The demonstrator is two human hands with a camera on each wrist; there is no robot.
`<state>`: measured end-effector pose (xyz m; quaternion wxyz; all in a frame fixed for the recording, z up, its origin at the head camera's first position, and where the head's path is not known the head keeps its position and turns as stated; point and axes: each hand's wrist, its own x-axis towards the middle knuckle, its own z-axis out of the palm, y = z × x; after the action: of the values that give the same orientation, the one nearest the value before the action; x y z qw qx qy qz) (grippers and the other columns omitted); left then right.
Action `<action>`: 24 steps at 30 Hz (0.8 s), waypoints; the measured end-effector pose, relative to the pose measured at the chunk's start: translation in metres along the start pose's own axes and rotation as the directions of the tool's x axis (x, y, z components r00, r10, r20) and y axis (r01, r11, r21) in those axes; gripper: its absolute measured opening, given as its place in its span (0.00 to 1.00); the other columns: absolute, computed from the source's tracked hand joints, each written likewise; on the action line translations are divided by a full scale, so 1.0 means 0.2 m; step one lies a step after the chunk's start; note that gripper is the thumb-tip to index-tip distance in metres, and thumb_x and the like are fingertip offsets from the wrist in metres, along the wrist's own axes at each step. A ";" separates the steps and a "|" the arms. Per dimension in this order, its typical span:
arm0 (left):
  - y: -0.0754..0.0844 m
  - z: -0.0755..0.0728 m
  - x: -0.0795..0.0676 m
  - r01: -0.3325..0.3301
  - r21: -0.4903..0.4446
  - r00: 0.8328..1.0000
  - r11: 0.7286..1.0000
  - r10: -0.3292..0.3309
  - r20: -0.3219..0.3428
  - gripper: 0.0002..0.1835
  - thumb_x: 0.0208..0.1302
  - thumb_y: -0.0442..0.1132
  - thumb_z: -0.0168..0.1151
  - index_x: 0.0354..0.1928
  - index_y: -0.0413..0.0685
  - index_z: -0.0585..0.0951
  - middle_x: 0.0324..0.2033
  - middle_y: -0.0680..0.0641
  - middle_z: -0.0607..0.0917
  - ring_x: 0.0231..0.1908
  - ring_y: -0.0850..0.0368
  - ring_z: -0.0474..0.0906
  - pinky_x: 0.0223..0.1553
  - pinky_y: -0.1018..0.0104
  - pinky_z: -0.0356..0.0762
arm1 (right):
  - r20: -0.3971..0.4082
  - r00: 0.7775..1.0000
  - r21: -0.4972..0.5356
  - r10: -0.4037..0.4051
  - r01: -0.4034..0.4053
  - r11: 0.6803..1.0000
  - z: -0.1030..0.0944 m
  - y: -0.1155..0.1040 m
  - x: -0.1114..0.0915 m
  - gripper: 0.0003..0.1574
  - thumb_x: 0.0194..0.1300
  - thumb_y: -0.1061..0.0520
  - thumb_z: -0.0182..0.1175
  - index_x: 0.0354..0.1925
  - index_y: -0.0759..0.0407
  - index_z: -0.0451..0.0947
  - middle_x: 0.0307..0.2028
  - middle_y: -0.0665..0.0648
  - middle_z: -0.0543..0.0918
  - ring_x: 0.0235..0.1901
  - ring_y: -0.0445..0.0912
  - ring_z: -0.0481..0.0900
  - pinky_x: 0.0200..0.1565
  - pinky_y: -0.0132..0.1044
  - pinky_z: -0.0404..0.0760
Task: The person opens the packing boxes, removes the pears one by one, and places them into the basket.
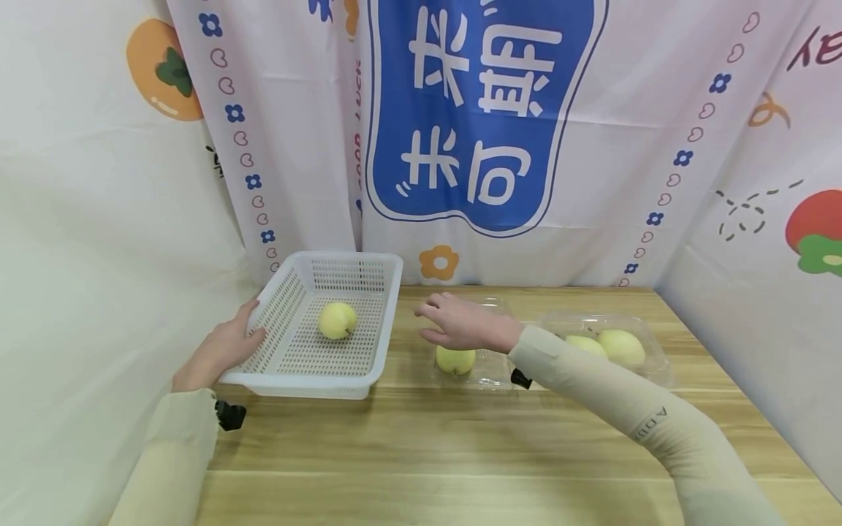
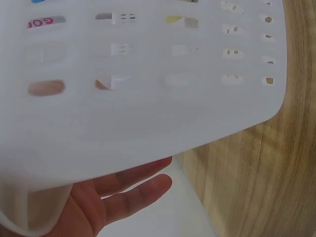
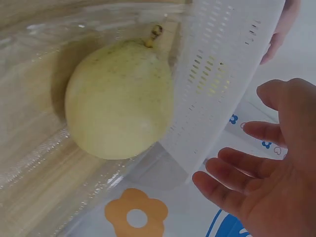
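A white perforated plastic basket (image 1: 379, 356) stands on the left, with a pale yellow pear (image 1: 338, 321) lying in it. My left hand (image 1: 220, 351) grips the basket's left side, thumb over the rim; in the left wrist view its fingers (image 2: 143, 195) extend along the outside. Over a clear plastic box (image 1: 493, 371) to the right hovers my right hand (image 1: 463, 321), fingers loosely bent and holding nothing. Below it, one pear (image 3: 118, 101) with a short brown stem sits in that box, apart from the fingers in the right wrist view.
Farther right, partly behind the right sleeve, another clear box (image 1: 658, 358) holds pears (image 1: 621, 347). Everything stands on a wood-grain table (image 1: 421, 453). Printed white curtains (image 1: 302, 146) close off the back and both sides.
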<state>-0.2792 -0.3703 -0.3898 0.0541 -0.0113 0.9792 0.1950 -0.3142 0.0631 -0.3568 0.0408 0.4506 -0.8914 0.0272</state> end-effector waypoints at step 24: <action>0.00 -0.01 -0.02 -0.010 -0.010 1.000 1.000 0.010 -0.001 0.41 0.75 0.52 0.41 0.77 0.45 0.33 0.62 0.20 0.67 0.38 0.46 0.80 0.40 0.51 0.76 | 0.099 0.990 -0.030 0.096 -0.094 0.995 0.18 0.04 -0.12 0.35 0.69 0.35 0.54 0.66 0.51 0.68 0.50 0.57 0.76 0.49 0.49 0.73 0.48 0.44 0.76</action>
<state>-0.2756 -0.3704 -0.3879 0.0529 -0.0066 0.9783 0.2004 -0.3081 0.0842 -0.3960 0.0001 0.4080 -0.9130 -0.0047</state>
